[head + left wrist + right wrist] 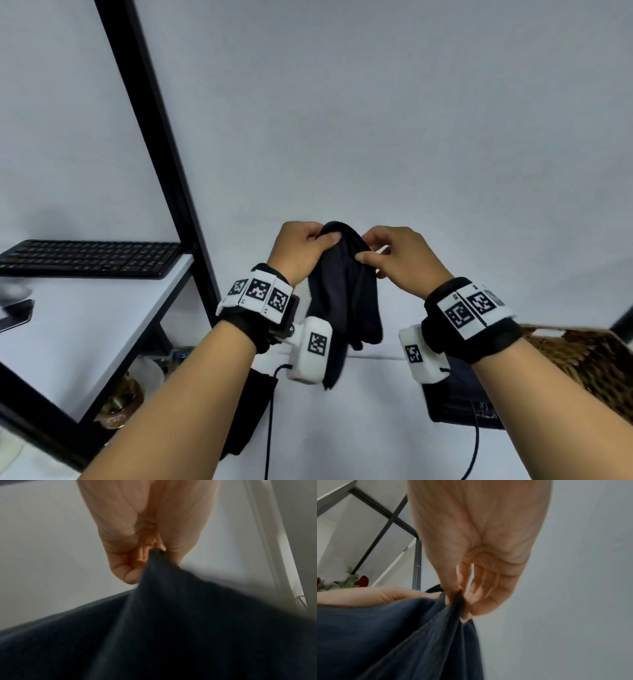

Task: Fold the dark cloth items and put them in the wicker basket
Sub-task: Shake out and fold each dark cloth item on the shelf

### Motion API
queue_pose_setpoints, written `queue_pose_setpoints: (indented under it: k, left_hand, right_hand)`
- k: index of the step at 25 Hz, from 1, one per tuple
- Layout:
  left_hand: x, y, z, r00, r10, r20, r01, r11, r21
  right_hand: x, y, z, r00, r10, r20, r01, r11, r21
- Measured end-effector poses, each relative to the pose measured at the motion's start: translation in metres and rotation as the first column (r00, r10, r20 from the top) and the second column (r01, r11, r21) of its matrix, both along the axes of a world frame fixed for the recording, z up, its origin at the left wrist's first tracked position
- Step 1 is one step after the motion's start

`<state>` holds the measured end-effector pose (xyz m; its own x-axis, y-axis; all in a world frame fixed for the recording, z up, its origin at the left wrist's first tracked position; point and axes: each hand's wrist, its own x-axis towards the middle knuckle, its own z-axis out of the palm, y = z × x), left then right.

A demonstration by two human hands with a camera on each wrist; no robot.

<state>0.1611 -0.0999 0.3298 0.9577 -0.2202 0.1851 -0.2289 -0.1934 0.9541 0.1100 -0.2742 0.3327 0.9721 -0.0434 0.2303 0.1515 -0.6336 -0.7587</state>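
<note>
Hanging limp (soft, creased), dark cloth point(346, 294) pinched by left hand point(301, 250) and right hand point(397, 260).

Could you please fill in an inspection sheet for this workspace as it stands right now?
Surface: white table, partly bare.
Job's things: dark cloth held up, hanging bunched; another dark cloth item lies below; wicker basket at right.
Clutter: dark flat object beside the basket.
Grippers: left hand grips the cloth's top; right hand pinches it.
Cables: black cables run from the wrist cameras.
Surroundings: keyboard on a side shelf, black frame, plain wall.
</note>
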Motion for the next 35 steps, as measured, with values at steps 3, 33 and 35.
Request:
queue_pose_setpoints:
  k: [3, 33, 35]
  left_hand:
    - [0.003, 0.009, 0.011, 0.999, -0.020, 0.040, 0.018, 0.999, 0.046]
    - [0.014, 0.051, 0.027, 0.931, 0.084, 0.356, -0.209, 0.921, 0.330]
    - [0.003, 0.017, 0.026, 0.948, -0.114, 0.297, -0.018, 0.913, 0.408]
  right_hand:
    - [0.004, -0.013, 0.002, 0.996, -0.078, 0.031, 0.075, 0.994, 0.082]
    - [0.011, -0.056, 0.001, 0.998, -0.024, 0.054, 0.026, 0.999, -0.029]
    - [0.017, -0.031, 0.019, 0.994, 0.077, 0.078, -0.076, 0.997, -0.017]
